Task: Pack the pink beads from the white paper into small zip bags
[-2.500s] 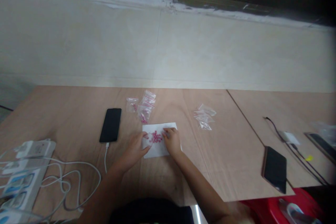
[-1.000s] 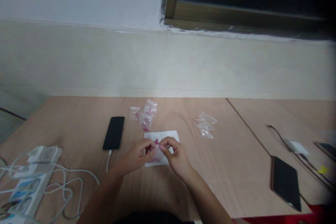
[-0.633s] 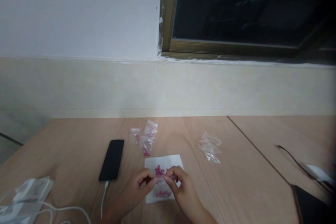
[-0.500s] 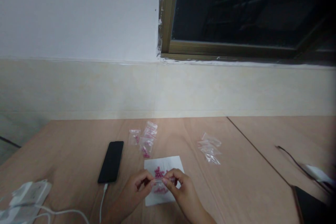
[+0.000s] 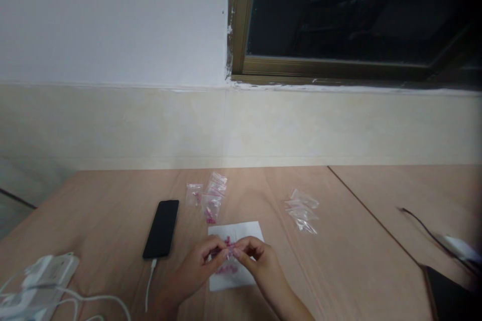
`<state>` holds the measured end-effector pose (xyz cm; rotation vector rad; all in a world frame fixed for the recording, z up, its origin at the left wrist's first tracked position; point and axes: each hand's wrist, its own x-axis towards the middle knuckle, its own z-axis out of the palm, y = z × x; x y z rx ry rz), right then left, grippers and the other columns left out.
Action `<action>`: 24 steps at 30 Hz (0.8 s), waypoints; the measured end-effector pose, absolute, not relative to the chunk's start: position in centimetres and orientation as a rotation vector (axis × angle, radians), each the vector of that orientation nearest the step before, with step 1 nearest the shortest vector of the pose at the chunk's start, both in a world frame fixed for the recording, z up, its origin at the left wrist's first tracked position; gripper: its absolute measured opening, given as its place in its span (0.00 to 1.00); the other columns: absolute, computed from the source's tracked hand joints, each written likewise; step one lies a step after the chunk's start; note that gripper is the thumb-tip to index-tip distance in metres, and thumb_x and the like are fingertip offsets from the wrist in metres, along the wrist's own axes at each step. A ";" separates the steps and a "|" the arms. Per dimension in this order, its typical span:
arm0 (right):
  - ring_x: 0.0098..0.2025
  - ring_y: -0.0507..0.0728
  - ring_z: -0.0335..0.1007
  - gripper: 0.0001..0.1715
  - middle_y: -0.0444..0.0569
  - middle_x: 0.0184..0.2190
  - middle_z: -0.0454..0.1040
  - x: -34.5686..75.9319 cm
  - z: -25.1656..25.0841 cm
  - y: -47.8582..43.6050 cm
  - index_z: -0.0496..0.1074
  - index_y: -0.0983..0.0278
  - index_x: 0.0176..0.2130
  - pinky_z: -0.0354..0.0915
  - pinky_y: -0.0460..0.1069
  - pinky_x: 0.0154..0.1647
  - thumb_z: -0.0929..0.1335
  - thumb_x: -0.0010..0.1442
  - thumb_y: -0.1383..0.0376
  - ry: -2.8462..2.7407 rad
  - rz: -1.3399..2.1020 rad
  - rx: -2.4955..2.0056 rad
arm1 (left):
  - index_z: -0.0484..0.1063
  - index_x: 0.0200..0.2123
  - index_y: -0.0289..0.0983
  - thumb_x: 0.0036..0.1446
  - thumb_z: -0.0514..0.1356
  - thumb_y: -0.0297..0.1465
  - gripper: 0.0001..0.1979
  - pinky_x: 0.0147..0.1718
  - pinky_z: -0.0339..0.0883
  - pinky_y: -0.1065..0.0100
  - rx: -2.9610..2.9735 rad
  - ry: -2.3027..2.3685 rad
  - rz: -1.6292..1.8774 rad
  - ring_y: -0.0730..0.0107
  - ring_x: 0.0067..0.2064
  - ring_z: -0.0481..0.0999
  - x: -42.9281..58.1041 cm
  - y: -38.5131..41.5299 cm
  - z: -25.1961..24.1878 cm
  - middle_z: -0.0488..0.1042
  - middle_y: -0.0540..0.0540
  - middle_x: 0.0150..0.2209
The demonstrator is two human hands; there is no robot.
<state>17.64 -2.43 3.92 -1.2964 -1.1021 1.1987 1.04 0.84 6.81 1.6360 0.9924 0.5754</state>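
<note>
We have a small clear plastic bag [image 5: 229, 251] pinched between our two hands, over the middle of a white paper sheet [image 5: 241, 233]. Pink beads [image 5: 227, 270] lie on the sheet just below our fingers, and a few more show at the bag, though we cannot tell how many are inside. Our left hand [image 5: 193, 263] and right hand [image 5: 260, 261] come in from either side, curled, with thumbs and forefingers pressed together on the bag. Our fingers hide most of it, so we cannot tell whether its mouth is open or sealed.

For work this small, a short, even pinch low over the sheet serves us best: any bead that slips lands on white paper, where it is easy to spot.

Past the sheet's far edge lie a stack of clear bags [image 5: 213, 198] holding pink beads and a single small bag [image 5: 194, 193]. Farther right of the sheet sits a loose pile of clear bags [image 5: 302, 218]. Left of the sheet, on the wooden table [image 5: 113, 195], lies a black smartphone [image 5: 160, 229] with a white cable [image 5: 149, 286].
</note>
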 end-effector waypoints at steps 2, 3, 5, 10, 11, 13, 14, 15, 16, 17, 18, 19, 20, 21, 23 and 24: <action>0.26 0.54 0.66 0.17 0.47 0.22 0.73 18.1 3.4 -2.5 0.72 0.65 0.23 0.61 0.48 0.30 0.71 0.46 0.53 -1.022 1.270 -1.265 | 0.70 0.29 0.36 0.56 0.54 0.40 0.14 0.32 0.60 0.72 1.594 0.999 0.554 0.70 0.31 0.67 0.5 0.8 6.3 0.68 0.51 0.27; 0.26 0.54 0.66 0.16 0.46 0.21 0.72 18.3 3.3 -2.6 0.72 0.65 0.23 0.61 0.48 0.31 0.71 0.47 0.54 -0.993 1.281 -1.258 | 0.70 0.31 0.36 0.56 0.54 0.40 0.13 0.32 0.61 0.72 1.569 1.005 0.540 0.70 0.32 0.68 0.1 0.7 5.9 0.69 0.51 0.28; 0.25 0.53 0.64 0.17 0.45 0.20 0.70 18.5 3.2 -2.9 0.69 0.65 0.21 0.59 0.48 0.30 0.70 0.48 0.54 -0.969 1.261 -1.257 | 0.71 0.32 0.36 0.56 0.54 0.40 0.13 0.33 0.62 0.71 1.546 1.031 0.525 0.69 0.34 0.69 -0.6 0.5 5.2 0.71 0.50 0.29; 0.24 0.51 0.59 0.17 0.41 0.18 0.66 18.0 3.5 -3.4 0.65 0.64 0.21 0.56 0.46 0.27 0.69 0.49 0.55 -1.036 1.200 -1.271 | 0.70 0.27 0.36 0.56 0.54 0.37 0.11 0.33 0.62 0.71 1.643 1.126 0.578 0.69 0.33 0.69 -1.2 -0.2 4.8 0.70 0.50 0.28; 0.23 0.51 0.59 0.17 0.41 0.18 0.65 17.9 3.4 -3.4 0.65 0.64 0.21 0.56 0.46 0.27 0.69 0.49 0.55 -1.046 1.205 -1.270 | 0.70 0.27 0.36 0.56 0.54 0.36 0.11 0.32 0.62 0.71 1.659 1.133 0.584 0.69 0.32 0.69 -1.1 -0.3 4.9 0.70 0.50 0.27; 0.23 0.50 0.58 0.18 0.41 0.18 0.65 17.7 3.2 -3.4 0.65 0.64 0.21 0.55 0.46 0.26 0.69 0.49 0.54 -1.045 1.233 -1.261 | 0.70 0.27 0.36 0.56 0.53 0.36 0.12 0.32 0.63 0.71 1.685 1.130 0.561 0.69 0.32 0.70 -1.1 -0.3 5.1 0.70 0.50 0.27; 0.22 0.50 0.58 0.18 0.41 0.18 0.64 17.6 3.0 -3.3 0.65 0.64 0.21 0.54 0.45 0.24 0.69 0.48 0.53 -1.030 1.245 -1.260 | 0.71 0.28 0.36 0.57 0.53 0.37 0.12 0.33 0.64 0.70 1.701 1.127 0.540 0.68 0.33 0.70 -1.3 -0.2 5.0 0.71 0.49 0.27; 0.20 0.49 0.56 0.20 0.40 0.17 0.63 17.6 2.8 -3.0 0.65 0.64 0.21 0.53 0.45 0.22 0.69 0.48 0.51 -1.007 1.249 -1.267 | 0.72 0.30 0.37 0.57 0.52 0.37 0.13 0.35 0.64 0.69 1.718 1.135 0.529 0.67 0.34 0.71 -1.6 0.1 4.8 0.72 0.49 0.29; 0.19 0.49 0.55 0.21 0.40 0.16 0.62 17.6 2.5 -2.6 0.65 0.64 0.22 0.52 0.44 0.20 0.68 0.48 0.50 -0.976 1.240 -1.280 | 0.72 0.32 0.37 0.58 0.51 0.37 0.13 0.37 0.65 0.68 1.739 1.162 0.537 0.66 0.36 0.72 -2.2 0.4 4.4 0.73 0.48 0.31; 0.17 0.48 0.53 0.21 0.39 0.14 0.61 17.6 2.3 -1.9 0.65 0.64 0.22 0.51 0.44 0.19 0.67 0.48 0.48 -0.942 1.213 -1.298 | 0.72 0.34 0.38 0.58 0.50 0.37 0.13 0.40 0.65 0.66 1.766 1.212 0.568 0.65 0.38 0.72 -2.9 1.0 3.9 0.74 0.47 0.34; 0.16 0.48 0.52 0.22 0.38 0.13 0.60 17.6 2.1 -1.0 0.64 0.63 0.23 0.51 0.44 0.18 0.67 0.49 0.48 -0.910 1.174 -1.311 | 0.72 0.37 0.39 0.58 0.50 0.37 0.13 0.43 0.64 0.65 1.790 1.288 0.619 0.63 0.42 0.72 -3.7 1.8 3.3 0.74 0.46 0.37; 0.15 0.48 0.53 0.22 0.38 0.13 0.60 17.6 1.9 0.1 0.64 0.63 0.23 0.51 0.44 0.18 0.66 0.50 0.47 -0.886 1.127 -1.321 | 0.71 0.40 0.39 0.57 0.50 0.37 0.13 0.47 0.62 0.62 1.827 1.392 0.682 0.61 0.45 0.71 -4.7 2.7 2.5 0.73 0.44 0.41; 0.15 0.48 0.54 0.23 0.38 0.13 0.60 17.5 1.7 1.6 0.63 0.63 0.23 0.53 0.44 0.18 0.65 0.50 0.47 -0.873 1.080 -1.331 | 0.69 0.44 0.38 0.55 0.51 0.37 0.16 0.51 0.59 0.60 1.885 1.509 0.721 0.59 0.50 0.67 -5.6 3.8 1.7 0.70 0.42 0.47; 0.16 0.49 0.57 0.22 0.39 0.14 0.62 17.4 1.4 3.1 0.63 0.63 0.24 0.56 0.45 0.19 0.64 0.51 0.46 -0.875 1.035 -1.336 | 0.66 0.48 0.36 0.54 0.51 0.37 0.20 0.53 0.56 0.57 1.932 1.646 0.712 0.56 0.54 0.64 -6.5 4.9 0.9 0.67 0.39 0.51; 0.18 0.51 0.61 0.23 0.41 0.15 0.65 17.1 0.8 6.4 0.64 0.63 0.24 0.60 0.46 0.21 0.63 0.50 0.46 -0.905 0.967 -1.436 | 0.59 0.55 0.26 0.52 0.52 0.36 0.29 0.55 0.52 0.54 1.934 1.970 0.575 0.48 0.58 0.58 -7.7 7.1 -0.7 0.60 0.30 0.55; 0.19 0.52 0.63 0.22 0.43 0.16 0.66 17.0 0.4 7.8 0.65 0.64 0.24 0.61 0.47 0.22 0.65 0.48 0.47 -0.912 0.963 -1.461 | 0.56 0.56 0.23 0.51 0.52 0.36 0.32 0.54 0.51 0.51 1.920 2.112 0.470 0.44 0.59 0.56 -8.1 8.0 -1.3 0.58 0.27 0.56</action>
